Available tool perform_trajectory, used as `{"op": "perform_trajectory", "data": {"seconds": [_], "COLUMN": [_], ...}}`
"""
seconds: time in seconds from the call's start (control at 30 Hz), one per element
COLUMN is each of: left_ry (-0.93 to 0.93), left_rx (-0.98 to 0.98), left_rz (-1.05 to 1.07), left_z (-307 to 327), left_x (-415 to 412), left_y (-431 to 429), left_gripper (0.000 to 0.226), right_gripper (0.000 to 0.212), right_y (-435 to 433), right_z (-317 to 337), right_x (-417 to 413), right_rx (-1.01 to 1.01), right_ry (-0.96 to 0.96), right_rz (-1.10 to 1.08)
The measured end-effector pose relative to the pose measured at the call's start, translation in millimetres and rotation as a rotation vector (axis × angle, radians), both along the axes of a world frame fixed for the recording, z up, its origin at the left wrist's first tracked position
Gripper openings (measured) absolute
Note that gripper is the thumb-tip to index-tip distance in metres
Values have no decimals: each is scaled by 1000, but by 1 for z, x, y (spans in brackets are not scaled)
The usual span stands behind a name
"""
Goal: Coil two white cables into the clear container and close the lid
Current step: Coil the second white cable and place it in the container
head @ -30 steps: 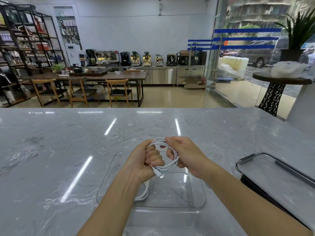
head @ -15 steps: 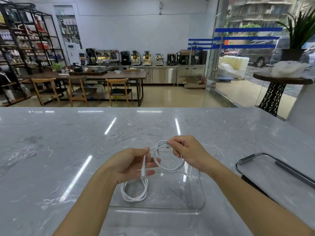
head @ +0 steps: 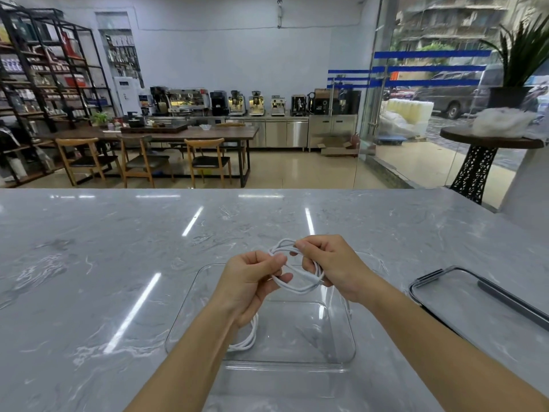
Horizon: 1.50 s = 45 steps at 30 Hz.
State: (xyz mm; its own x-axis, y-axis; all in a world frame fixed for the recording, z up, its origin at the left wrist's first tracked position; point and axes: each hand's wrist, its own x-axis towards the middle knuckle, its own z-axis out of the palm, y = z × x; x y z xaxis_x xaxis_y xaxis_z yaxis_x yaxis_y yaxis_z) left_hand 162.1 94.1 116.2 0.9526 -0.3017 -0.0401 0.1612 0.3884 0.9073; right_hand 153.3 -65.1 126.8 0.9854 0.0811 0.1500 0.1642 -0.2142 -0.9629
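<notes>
- The counter (head: 89,263) is grey marble with pale veins and streaks of reflected light; its left part holds nothing that shows.
- The clear container (head: 341,356) sits open on the counter near the middle, close to the person, its rounded corners and glassy walls catching the light.
- The left hand (head: 252,281) is held above the container, thumb and forefinger pressed together on a strand of the white cable (head: 297,288), the other fingers curled loosely under it.
- A loop of the cable hangs down behind the left wrist and its lowest bend lies at the container's bottom, near the left wall.
- Between the two hands the cable makes a few stacked loops, held up in the air over the container's far half.
- The right hand (head: 335,266) is just beside the left, almost touching it; its fingertips pinch the top of the loops while the lower fingers wrap around the strands, a connector end showing at the palm.
- Whether one cable or two are in the bundle cannot be told.
- The lid (head: 463,295) lies flat on the counter to the right, apart from the container, clear with a dark rim and a clasp bar along its side.
</notes>
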Motion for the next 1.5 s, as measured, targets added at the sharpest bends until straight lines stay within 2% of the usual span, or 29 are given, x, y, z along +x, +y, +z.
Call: {"op": "perform_trajectory", "data": {"seconds": [0.13, 0.2, 0.33, 0.43, 0.53, 0.6, 0.67, 0.77, 0.83, 0.87, 0.93, 1.03, 1.13, 1.23, 1.33, 1.43, 1.5], "left_ry": [-207, -254, -402, -507, -329, -169, -76, 136, 284, 304, 236, 85, 37, 38, -48, -164, -234], "left_rx": [417, 542, 836, 953, 836, 639, 418, 37, -132, -121, 94, 320, 334, 342, 453, 537, 579], "left_rz": [156, 214, 405, 542, 489, 390, 282, 128, 23, -21, -42, 44, 119, 184, 261, 313, 331], "left_z": [1, 0, -4, -14, -13, -9, -5, 2, 7, 10, 9, 1, -7, -13, -16, -17, -19], "left_x": [-6, -6, -6, -3, 1, 4, 5, 8, 8, 7, 4, 3, 4, 5, 4, 2, 1], "left_y": [-3, -2, 1, 4, 8, 10, 14, 26, 36, 38, 36, 25, 19, 15, 11, 7, 5], "left_gripper": [39, 42, 32, 20, 24, 25, 11, 20, 20, 18, 15, 14, 21, 24, 24, 25, 27], "right_gripper": [25, 28, 38, 24, 14, 22, 25, 31, 31, 24, 17, 17, 24, 45, 62, 82, 72], "right_y": [1, 3, 12, 17, 15, 14, 10, 1, -4, -6, -6, -3, -4, -3, 4, 12, 20], "right_z": [-1, 1, -1, -4, -8, -11, -13, -18, -21, -23, -25, -27, -30, -29, -27, -30, -32], "right_x": [-3, -5, -9, -9, -6, -3, 1, 5, 7, 8, 9, 6, 4, 2, -1, -4, -5], "right_rx": [-106, -147, -267, -302, -404, -529, -625, -817, -932, -971, -1020, -1032, -1044, -975, -830, -927, -895], "right_ry": [-63, -117, -231, -315, -403, -524, -698, -879, -959, -987, -1023, -985, -892, -753, -531, -370, -272], "right_rz": [-10, -4, 39, 72, 125, 129, 110, 79, 78, 82, 105, 141, 71, 59, 72, 31, -43]}}
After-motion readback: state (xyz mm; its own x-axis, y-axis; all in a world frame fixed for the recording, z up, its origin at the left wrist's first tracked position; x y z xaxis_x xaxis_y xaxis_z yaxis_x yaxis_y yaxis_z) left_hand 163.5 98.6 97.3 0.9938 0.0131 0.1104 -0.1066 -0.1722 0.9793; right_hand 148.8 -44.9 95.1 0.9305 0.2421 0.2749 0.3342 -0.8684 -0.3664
